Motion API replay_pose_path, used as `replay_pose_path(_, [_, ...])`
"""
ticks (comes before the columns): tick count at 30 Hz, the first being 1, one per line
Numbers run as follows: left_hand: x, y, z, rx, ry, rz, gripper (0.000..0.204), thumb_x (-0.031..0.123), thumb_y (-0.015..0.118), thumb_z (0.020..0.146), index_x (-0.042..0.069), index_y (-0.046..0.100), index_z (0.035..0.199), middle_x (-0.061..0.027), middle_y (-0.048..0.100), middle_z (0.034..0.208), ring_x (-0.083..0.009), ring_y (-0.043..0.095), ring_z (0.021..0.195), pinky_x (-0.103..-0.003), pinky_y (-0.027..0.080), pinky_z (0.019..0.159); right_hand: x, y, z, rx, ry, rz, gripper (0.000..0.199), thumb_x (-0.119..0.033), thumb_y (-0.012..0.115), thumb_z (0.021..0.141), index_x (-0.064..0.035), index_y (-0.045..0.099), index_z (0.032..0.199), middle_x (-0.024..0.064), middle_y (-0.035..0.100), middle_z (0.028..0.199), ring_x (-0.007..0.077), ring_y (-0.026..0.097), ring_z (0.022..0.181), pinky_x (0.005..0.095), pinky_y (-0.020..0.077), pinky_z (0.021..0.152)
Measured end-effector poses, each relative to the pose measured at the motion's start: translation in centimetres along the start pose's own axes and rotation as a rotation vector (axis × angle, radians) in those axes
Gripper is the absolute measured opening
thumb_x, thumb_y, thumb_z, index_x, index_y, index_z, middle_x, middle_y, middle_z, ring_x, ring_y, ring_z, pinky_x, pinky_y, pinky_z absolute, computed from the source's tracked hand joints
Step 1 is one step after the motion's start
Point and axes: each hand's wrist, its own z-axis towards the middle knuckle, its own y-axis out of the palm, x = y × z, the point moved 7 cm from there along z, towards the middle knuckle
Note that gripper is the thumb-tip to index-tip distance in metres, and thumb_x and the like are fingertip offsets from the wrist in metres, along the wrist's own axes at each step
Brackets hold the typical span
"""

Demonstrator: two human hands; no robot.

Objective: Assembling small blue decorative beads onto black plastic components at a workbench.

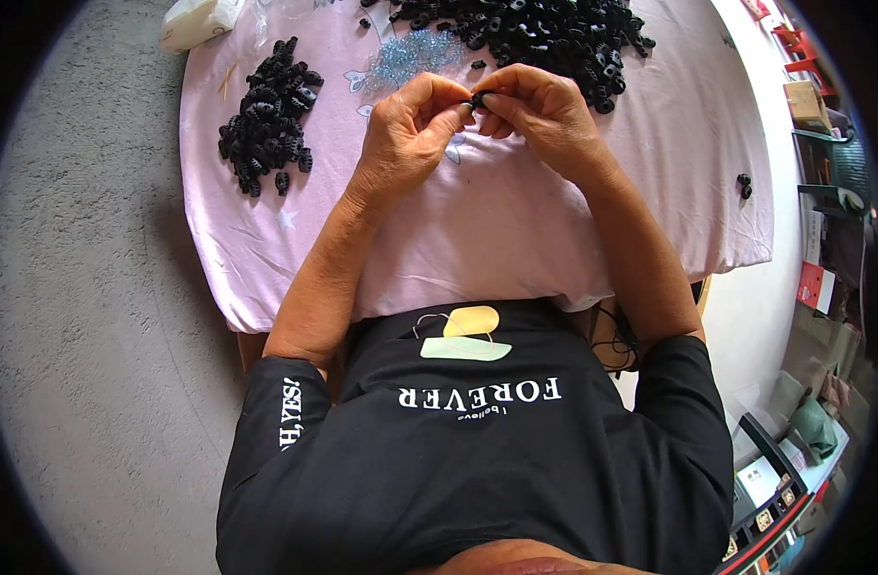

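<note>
Over the pink cloth, both my hands meet at the fingertips around one small black piece (477, 100). My left hand (410, 129) pinches its left side between thumb and forefinger. The fingers of my right hand (546, 110) close on its other side; most of the piece is hidden by the fingertips. Just beyond my left hand lies a heap of small clear bluish bits (415, 59). A large pile of small black ring-like pieces (554, 38) spreads past my right hand. Left of my left hand is a smaller pile of black pieces (269, 120).
The pink cloth (439, 259) covers the table. Two black pieces (745, 186) lie near its right edge. Thin yellowish sticks (226, 81) and a white package (201, 21) are at the far left. Cluttered shelves (822, 201) stand to the right.
</note>
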Motion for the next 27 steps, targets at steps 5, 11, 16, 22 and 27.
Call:
replay_pose_path(5, [0.04,0.01,0.06,0.015,-0.035,-0.066,0.010,-0.001,0.061,0.092,-0.001,0.063,0.101,-0.0055,0.068,0.091,-0.0110,0.066,0.085,-0.024,0.054,0.080,-0.01,-0.09,-0.02,-0.007,-0.005,-0.005,0.012,-0.003,0.061,0.093,0.0021,0.065,0.104,0.0058,0.067,0.082,0.0095,0.065,0.072,0.0229,0.0556,0.068])
replay_pose_path(11, [0.05,-0.03,0.11,0.014,-0.090,-0.129,0.009,0.000,0.061,0.092,-0.002,0.063,0.100,-0.0068,0.069,0.091,-0.0110,0.067,0.084,-0.024,0.055,0.078,-0.31,0.07,-0.07,-0.020,-0.010,0.020,0.013,-0.002,0.061,0.093,0.0026,0.065,0.105,0.0057,0.067,0.082,0.0094,0.065,0.073,0.0232,0.0556,0.069])
replay_pose_path(16, [0.05,-0.07,0.00,0.064,-0.009,-0.078,0.006,0.000,0.062,0.091,-0.002,0.063,0.097,-0.0068,0.070,0.087,-0.0109,0.067,0.082,-0.023,0.055,0.076,-0.57,0.20,-0.11,0.006,-0.066,-0.012,0.010,0.000,0.061,0.093,0.0027,0.065,0.101,0.0052,0.067,0.082,0.0092,0.065,0.073,0.0230,0.0556,0.069])
replay_pose_path(22, [0.10,0.03,-0.25,0.098,0.034,0.043,0.004,0.000,0.063,0.089,0.000,0.064,0.093,-0.0063,0.070,0.085,-0.0111,0.068,0.080,-0.024,0.055,0.074,-0.24,0.09,-0.15,-0.016,-0.065,-0.076,0.010,0.002,0.061,0.092,0.0026,0.065,0.100,0.0054,0.067,0.081,0.0091,0.065,0.073,0.0228,0.0558,0.069])
replay_pose_path(27, [0.09,0.15,-0.35,0.136,0.068,0.028,0.004,-0.001,0.064,0.088,0.000,0.064,0.093,-0.0057,0.069,0.082,-0.0107,0.068,0.080,-0.024,0.055,0.073,-0.30,0.16,-0.18,-0.006,-0.080,-0.075,0.011,0.002,0.060,0.092,0.0025,0.065,0.101,0.0053,0.067,0.081,0.0088,0.065,0.072,0.0226,0.0555,0.068])
